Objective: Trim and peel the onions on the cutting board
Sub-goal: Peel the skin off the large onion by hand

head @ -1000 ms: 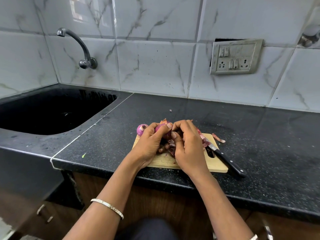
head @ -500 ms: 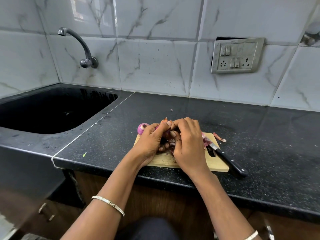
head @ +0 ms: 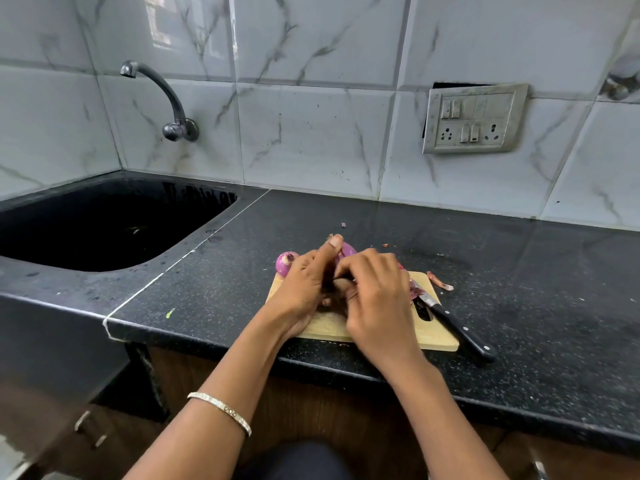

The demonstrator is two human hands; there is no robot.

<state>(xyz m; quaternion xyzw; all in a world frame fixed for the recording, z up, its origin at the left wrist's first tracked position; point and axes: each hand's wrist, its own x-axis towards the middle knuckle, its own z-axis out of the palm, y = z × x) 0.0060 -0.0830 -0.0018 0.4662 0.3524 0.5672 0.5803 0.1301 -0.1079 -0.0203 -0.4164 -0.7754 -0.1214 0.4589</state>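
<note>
**Op:** I see both hands meeting over the wooden cutting board (head: 440, 341), which lies at the near edge of the black counter (head: 554, 306).

**Desk:** What does each hand have?

**Op:** My left hand (head: 306, 285) is curled round a purple onion (head: 348, 250), thumb up along its far side. My right hand (head: 377, 292) has its fingers bent in against the same onion, fingertips pinching at it; I cannot tell whether they grip skin or flesh, since the knuckles hide that.

**Desk:** Other onions?

**Op:** A second onion (head: 285, 263) sits at the board's far left corner, just beside my left hand. Purple peel scraps (head: 415, 289) lie on the board right of my hands, and one peel strip (head: 439, 281) lies on the counter past the far right corner.

**Desk:** The knife?

**Op:** The knife (head: 457, 329) lies untouched along the board's right side, black handle pointing near and right, off the board.
</note>
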